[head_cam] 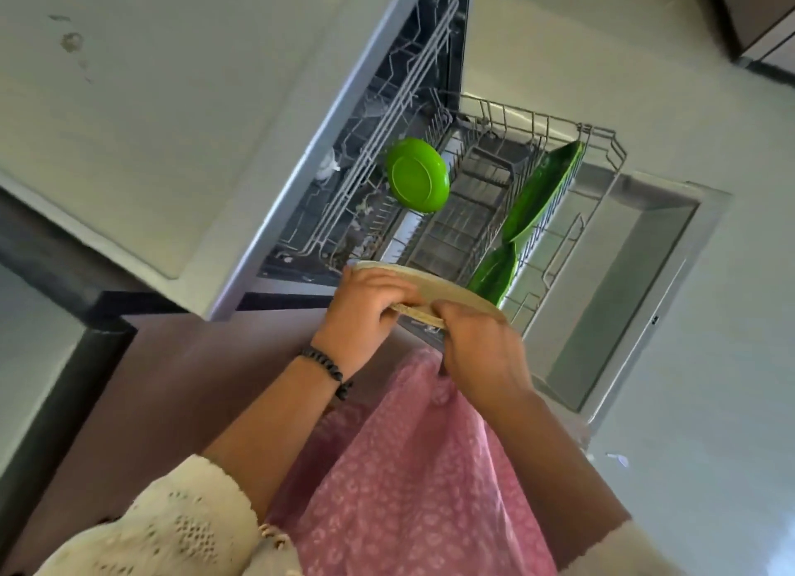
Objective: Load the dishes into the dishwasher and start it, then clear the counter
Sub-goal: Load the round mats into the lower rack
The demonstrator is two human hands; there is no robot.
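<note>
While both hands' fingers grip a beige plate (edge-on), green dishes sit racked.

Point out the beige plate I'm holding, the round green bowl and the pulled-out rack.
Beige plate [451, 289], head view, its top face.
Round green bowl [416, 174], head view, its underside.
Pulled-out rack [600, 138], head view, far corner wire.

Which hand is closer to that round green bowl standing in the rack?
Left. The left hand grips the beige plate just below the green bowl; the right hand holds the same plate lower and further to the side.
</note>
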